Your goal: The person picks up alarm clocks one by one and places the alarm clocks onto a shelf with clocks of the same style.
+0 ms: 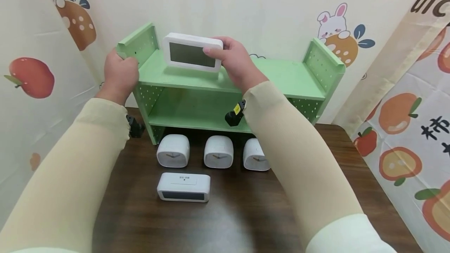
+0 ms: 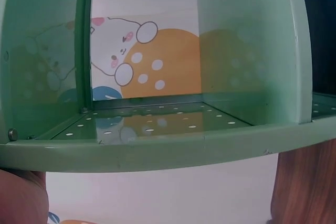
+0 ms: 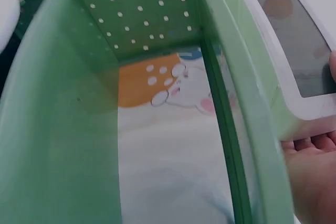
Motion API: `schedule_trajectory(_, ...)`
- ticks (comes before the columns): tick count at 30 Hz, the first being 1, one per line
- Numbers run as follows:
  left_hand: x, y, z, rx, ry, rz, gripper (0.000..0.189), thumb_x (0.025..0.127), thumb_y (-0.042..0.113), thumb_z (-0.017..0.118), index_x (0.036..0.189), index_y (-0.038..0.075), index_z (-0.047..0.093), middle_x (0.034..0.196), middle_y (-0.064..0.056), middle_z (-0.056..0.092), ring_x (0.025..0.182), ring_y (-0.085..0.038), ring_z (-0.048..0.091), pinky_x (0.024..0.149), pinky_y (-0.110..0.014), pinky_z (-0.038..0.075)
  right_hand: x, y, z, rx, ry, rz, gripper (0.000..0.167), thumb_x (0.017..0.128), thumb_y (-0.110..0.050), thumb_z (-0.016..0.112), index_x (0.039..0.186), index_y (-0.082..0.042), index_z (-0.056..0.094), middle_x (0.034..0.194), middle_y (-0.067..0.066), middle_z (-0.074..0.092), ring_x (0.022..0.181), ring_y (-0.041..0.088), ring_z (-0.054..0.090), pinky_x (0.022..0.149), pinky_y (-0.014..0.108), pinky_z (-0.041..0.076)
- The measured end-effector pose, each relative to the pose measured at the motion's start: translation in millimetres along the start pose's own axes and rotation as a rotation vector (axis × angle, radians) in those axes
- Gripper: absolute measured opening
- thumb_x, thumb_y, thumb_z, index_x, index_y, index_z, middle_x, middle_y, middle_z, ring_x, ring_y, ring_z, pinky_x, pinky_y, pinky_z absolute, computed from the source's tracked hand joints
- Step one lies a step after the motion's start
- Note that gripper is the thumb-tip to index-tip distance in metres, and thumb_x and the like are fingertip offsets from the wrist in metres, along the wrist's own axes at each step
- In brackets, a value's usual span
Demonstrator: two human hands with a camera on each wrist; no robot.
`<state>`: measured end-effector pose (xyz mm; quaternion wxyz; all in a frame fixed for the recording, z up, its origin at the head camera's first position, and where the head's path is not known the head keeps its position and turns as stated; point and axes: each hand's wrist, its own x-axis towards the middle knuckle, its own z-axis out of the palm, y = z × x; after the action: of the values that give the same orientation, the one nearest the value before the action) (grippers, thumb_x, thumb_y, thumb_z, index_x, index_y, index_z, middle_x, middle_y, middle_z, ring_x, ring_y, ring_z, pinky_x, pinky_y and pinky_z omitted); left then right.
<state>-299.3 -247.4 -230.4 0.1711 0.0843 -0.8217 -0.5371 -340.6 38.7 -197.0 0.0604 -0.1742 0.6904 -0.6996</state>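
My right hand (image 1: 236,62) pinches the right end of a white digital clock (image 1: 169,59), thumb on its front. In the head view the clock is just above the top board of a green shelf (image 1: 274,74); I cannot tell whether it touches the board. Its grey screen faces me and looks blank. At the shelf's left end, my left hand (image 1: 121,74) grips the upright side panel (image 1: 140,44). The right wrist view shows the clock (image 3: 299,45) beside the shelf's edge, the hand's fingers under it. Only part of the left hand (image 2: 21,198) shows in the left wrist view.
Three white analog clocks (image 1: 218,152) stand in a row in front of the shelf's base; my right sleeve partly covers the rightmost (image 1: 254,155). Nearer lies another white digital clock (image 1: 184,184) on the dark wooden table (image 1: 225,225). A fruit-print curtain (image 1: 281,11) hangs behind the shelf.
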Motion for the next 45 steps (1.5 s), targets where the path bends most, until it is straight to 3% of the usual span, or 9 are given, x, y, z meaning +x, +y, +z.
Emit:
schedule_trajectory(7,0.2,2.3,5.7,0.013,-0.009,0.015,0.054,0.099,0.01,0.032,0.151,0.014,0.044,0.144,-0.004,0.051,0.118,-0.015,0.044,0.108,-0.038,0.036,12.4,5,-7,-0.081,0.019,0.047,0.045,0.093,-0.014,0.078,0.135,-0.009,0.061,0.129,0.004,0.063,0.118,0.018,0.056,0.104,0.029,0.044)
schedule_trajectory(13,3.1,-1.8,1.9,0.054,0.005,0.027,0.054,0.098,0.012,0.034,0.151,0.014,0.046,0.142,-0.004,0.051,0.117,-0.015,0.044,0.106,-0.037,0.037,21.9,10,-4,-0.163,-0.037,0.059,0.048,0.092,-0.018,0.08,0.136,-0.011,0.061,0.128,0.003,0.064,0.116,0.017,0.057,0.098,0.028,0.046)
schedule_trajectory(18,3.9,-2.0,0.4,0.016,0.022,0.027,0.053,0.097,0.01,0.034,0.148,0.014,0.048,0.139,-0.003,0.053,0.115,-0.013,0.045,0.104,-0.035,0.037,25.8,10,0,-0.182,-0.058,0.06,0.051,0.092,-0.017,0.08,0.138,-0.01,0.059,0.127,0.004,0.064,0.116,0.019,0.058,0.096,0.025,0.047)
schedule_trajectory(26,3.7,1.5,3.4,-0.012,0.021,0.026,0.054,0.097,0.009,0.034,0.148,0.015,0.049,0.14,-0.002,0.053,0.117,-0.012,0.046,0.106,-0.032,0.036,27.2,1,0,-0.44,-0.106,0.062,0.048,0.095,-0.027,0.076,0.137,-0.013,0.058,0.129,0.001,0.061,0.115,0.015,0.055,0.096,0.025,0.044)
schedule_trajectory(34,1.4,-2.3,2.1,-0.013,0.01,-0.009,0.055,0.098,0.01,0.035,0.151,0.015,0.046,0.142,-0.002,0.051,0.119,-0.012,0.044,0.108,-0.033,0.035,34.6,-3,0,-0.571,-0.166,0.082,0.047,0.096,-0.031,0.075,0.135,-0.012,0.056,0.128,0.001,0.06,0.111,0.015,0.051,0.091,0.028,0.043)
schedule_trajectory(45,3.2,-0.7,2.0,-0.009,0.02,-0.017,0.056,0.098,0.009,0.034,0.153,0.017,0.044,0.148,-0.002,0.049,0.127,-0.012,0.043,0.114,-0.033,0.032,40.9,-4,3,-0.643,-0.147,0.092,0.05,0.096,-0.039,0.074,0.136,-0.014,0.056,0.128,0.0,0.059,0.109,0.014,0.048,0.089,0.027,0.041)
